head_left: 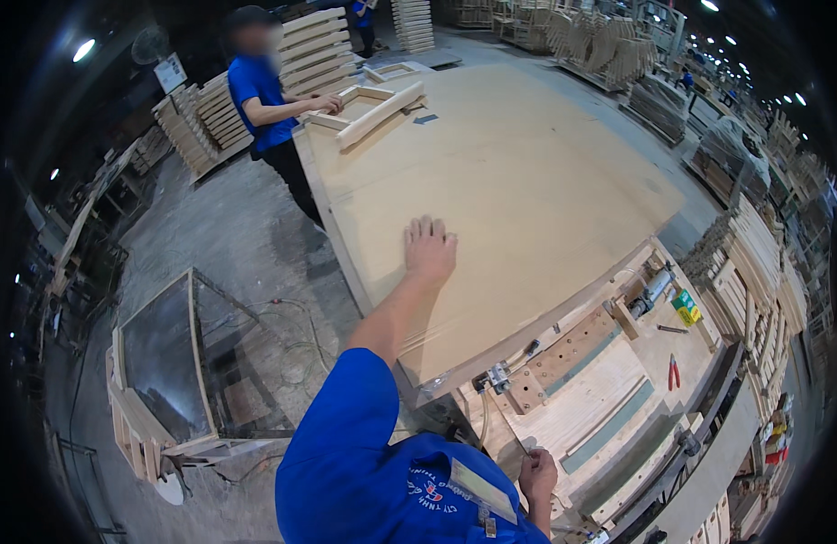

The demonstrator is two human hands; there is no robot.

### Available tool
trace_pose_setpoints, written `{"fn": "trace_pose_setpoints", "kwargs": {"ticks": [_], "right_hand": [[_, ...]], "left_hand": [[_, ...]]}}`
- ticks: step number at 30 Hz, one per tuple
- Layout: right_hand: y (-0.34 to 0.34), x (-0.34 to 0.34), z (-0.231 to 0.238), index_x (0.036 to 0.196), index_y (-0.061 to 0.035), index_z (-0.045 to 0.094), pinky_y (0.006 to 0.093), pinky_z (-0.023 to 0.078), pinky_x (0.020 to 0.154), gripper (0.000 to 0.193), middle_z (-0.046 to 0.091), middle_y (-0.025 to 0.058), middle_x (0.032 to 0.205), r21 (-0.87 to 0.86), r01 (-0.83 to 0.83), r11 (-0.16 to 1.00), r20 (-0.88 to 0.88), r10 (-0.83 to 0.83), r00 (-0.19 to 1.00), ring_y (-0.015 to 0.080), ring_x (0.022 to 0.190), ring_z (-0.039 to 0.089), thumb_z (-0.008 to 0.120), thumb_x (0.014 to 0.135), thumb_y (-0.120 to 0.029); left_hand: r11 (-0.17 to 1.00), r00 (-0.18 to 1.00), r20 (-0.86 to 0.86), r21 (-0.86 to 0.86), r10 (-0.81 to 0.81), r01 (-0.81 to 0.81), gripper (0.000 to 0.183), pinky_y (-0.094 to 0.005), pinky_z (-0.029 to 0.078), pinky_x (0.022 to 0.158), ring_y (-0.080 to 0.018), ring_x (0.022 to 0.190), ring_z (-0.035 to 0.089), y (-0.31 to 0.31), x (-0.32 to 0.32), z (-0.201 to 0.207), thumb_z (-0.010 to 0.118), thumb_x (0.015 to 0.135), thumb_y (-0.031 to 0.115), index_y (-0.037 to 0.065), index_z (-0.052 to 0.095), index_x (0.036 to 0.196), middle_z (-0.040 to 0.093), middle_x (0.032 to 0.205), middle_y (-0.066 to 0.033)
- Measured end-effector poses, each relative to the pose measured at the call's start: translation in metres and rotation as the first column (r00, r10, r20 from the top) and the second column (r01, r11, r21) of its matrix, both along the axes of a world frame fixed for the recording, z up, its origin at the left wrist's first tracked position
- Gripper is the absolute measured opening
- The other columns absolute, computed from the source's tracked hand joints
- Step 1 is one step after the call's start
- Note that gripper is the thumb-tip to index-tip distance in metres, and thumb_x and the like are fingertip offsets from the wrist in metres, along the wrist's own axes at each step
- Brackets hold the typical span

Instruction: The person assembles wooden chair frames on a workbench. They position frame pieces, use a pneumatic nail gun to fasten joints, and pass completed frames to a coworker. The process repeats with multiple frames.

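Observation:
My left hand (429, 249) lies palm down on the large tan-covered table (527, 181), fingers stretched and slightly spread, with nothing under it that I can see. Low in the view, my right hand (538, 476) is closed at the near end of a wooden jig bench (600, 399). Its fingers are curled together, and whatever they may hold is hidden. Close to it runs a grey-green strip (609, 426) set along the bench. A small metal clamp fitting (498, 377) sits at the bench's left corner, by the table edge.
Across the table a person in blue (264, 104) handles a wooden frame (360, 104). Red-handled pliers (673, 374), a green-yellow box (686, 307) and an air cylinder (652, 290) are on the bench. A wood-edged panel stand (165, 363) stands left; stacked wooden parts (745, 272) line the right.

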State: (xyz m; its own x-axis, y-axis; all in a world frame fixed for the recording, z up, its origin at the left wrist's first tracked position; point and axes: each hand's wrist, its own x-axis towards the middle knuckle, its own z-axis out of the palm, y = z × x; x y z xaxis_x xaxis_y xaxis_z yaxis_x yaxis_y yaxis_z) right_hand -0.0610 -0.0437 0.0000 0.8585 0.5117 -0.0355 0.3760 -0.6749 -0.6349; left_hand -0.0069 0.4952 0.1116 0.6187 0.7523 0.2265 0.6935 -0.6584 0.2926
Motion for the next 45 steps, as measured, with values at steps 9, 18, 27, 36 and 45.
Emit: {"fn": "trace_pose_setpoints", "kwargs": {"ticks": [9, 18, 27, 36, 45], "right_hand": [[0.006, -0.012, -0.003, 0.107, -0.0072, 0.069, 0.0475, 0.055, 0.076, 0.018, 0.07, 0.0131, 0.094, -0.06, 0.099, 0.993, 0.027, -0.098, 0.995, 0.0348, 0.084, 0.07, 0.07, 0.092, -0.018], [-0.001, -0.013, -0.008, 0.108, -0.0075, 0.069, 0.0443, 0.054, 0.074, 0.019, 0.067, 0.0115, 0.086, 0.007, 0.059, 0.998, 0.074, -0.06, 0.995, 0.0308, 0.076, 0.067, 0.07, 0.093, -0.018], [0.0, -0.015, -0.007, 0.116, -0.0054, 0.069, 0.0452, 0.056, 0.084, 0.025, 0.072, 0.0172, 0.105, 0.034, 0.009, 0.999, 0.074, -0.012, 0.997, 0.038, 0.095, 0.071, 0.063, 0.094, -0.014], [-0.017, -0.016, -0.006, 0.116, -0.002, 0.073, 0.0491, 0.054, 0.092, 0.033, 0.073, 0.0233, 0.107, -0.047, -0.05, 0.998, 0.011, 0.051, 0.999, 0.0377, 0.102, 0.068, 0.069, 0.094, -0.027], [-0.021, 0.002, -0.014, 0.108, 0.0022, 0.072, 0.0466, 0.055, 0.09, 0.031, 0.07, 0.0248, 0.095, 0.022, -0.25, 0.968, 0.187, 0.242, 0.952, 0.0406, 0.093, 0.065, 0.067, 0.092, -0.023]], "left_hand": [[0.995, 0.996, 0.042, 0.058, -0.083, 0.08, 0.053, -0.0559, 0.024, 0.125, -0.0394, 0.146, 0.036, -0.037, -0.028, 0.003, 0.049, 0.106, 0.038, 0.002, 0.052, 0.145, 0.045, 0.152, -0.0206], [0.99, 0.992, -0.022, -0.058, -0.128, 0.127, 0.06, -0.0576, 0.017, 0.129, -0.0427, 0.153, 0.028, -0.076, -0.056, 0.012, 0.05, 0.107, 0.041, 0.002, 0.049, 0.152, 0.038, 0.162, -0.0231], [0.985, 0.993, -0.052, 0.133, -0.103, 0.11, 0.056, -0.0612, 0.027, 0.124, -0.0461, 0.148, 0.037, -0.099, -0.096, -0.011, 0.051, 0.105, 0.04, 0.002, 0.056, 0.146, 0.05, 0.152, -0.0248], [0.997, 0.982, 0.174, 0.006, -0.071, 0.071, 0.051, -0.0614, 0.021, 0.128, -0.0478, 0.153, 0.029, -0.142, -0.11, 0.015, 0.051, 0.106, 0.035, -0.001, 0.054, 0.141, 0.04, 0.158, -0.028], [0.999, 0.98, 0.199, 0.04, -0.02, 0.012, 0.047, -0.0578, 0.023, 0.127, -0.0459, 0.147, 0.035, -0.142, -0.112, 0.014, 0.055, 0.103, 0.033, -0.003, 0.059, 0.133, 0.047, 0.147, -0.0271]]}}
